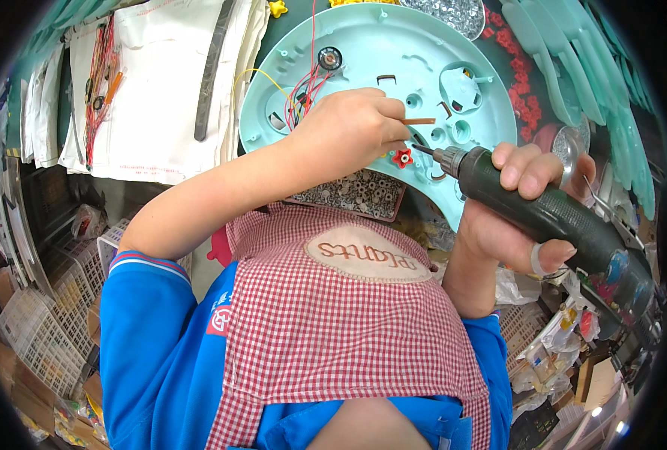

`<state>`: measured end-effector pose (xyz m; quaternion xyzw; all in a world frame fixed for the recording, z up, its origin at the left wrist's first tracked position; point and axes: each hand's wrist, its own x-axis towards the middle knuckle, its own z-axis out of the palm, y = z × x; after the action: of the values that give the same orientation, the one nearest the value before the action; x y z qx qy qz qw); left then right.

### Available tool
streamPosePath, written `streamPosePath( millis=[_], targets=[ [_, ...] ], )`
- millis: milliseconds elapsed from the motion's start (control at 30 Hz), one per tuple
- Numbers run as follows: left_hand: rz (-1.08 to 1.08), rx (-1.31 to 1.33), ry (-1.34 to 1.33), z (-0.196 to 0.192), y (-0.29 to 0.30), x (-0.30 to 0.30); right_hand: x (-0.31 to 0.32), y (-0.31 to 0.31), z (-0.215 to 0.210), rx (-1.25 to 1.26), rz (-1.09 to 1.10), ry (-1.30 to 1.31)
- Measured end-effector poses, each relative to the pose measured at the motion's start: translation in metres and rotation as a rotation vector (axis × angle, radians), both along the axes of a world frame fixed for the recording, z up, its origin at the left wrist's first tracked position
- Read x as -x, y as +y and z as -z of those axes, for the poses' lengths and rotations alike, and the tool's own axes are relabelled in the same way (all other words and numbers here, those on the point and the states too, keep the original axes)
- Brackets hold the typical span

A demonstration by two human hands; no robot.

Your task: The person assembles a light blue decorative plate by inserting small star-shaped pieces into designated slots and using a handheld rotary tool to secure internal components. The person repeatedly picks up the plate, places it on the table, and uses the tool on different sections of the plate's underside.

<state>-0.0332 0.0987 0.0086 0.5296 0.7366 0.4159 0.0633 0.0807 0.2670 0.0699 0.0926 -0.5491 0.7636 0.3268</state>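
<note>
A large curved turquoise plastic shell (371, 41) lies on the bench, hollow side up. Over its middle, my left hand (356, 131) is closed, fingers pinched together; what they hold is hidden. A thin brown strip (419, 121) shows beside these fingers. My right hand (524, 202) is wrapped around a black electric screwdriver (558, 214), its bit pointing left, close to my left fingertips. Just below the tip sits a small red star-shaped piece (401, 158). Inside the shell, a round black speaker (329, 58) and red wires (311, 88) lie left of centre.
Below the shell stands a tray of small metal parts (356, 196). White bags (161, 82) with bundled wires (101, 94) lie at left. Red pieces (519, 75) and stacked turquoise parts (596, 82) are at right. A clear dish of transparent pieces (453, 15) sits behind.
</note>
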Motion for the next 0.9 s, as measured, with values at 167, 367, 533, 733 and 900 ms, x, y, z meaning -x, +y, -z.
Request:
streamPosePath(
  millis=[167,367,533,733,900],
  targets=[
    [0.003,-0.038,0.040,-0.001,0.004,0.001,0.003,0.002,0.001,-0.012,-0.006,0.006],
    [0.050,-0.049,0.137,-0.004,0.003,-0.001,0.002,0.004,0.001,0.068,-0.049,0.034],
    [0.106,-0.122,0.007,-0.005,0.003,0.000,-0.003,0.005,0.002,0.237,-0.016,0.038],
    [-0.030,0.102,-0.189,-0.017,0.003,-0.010,-0.010,0.008,0.009,0.068,0.094,-0.009],
    [0.032,0.307,-0.200,-0.013,0.001,-0.002,-0.026,0.018,0.008,-0.016,0.175,-0.066]
  ],
)
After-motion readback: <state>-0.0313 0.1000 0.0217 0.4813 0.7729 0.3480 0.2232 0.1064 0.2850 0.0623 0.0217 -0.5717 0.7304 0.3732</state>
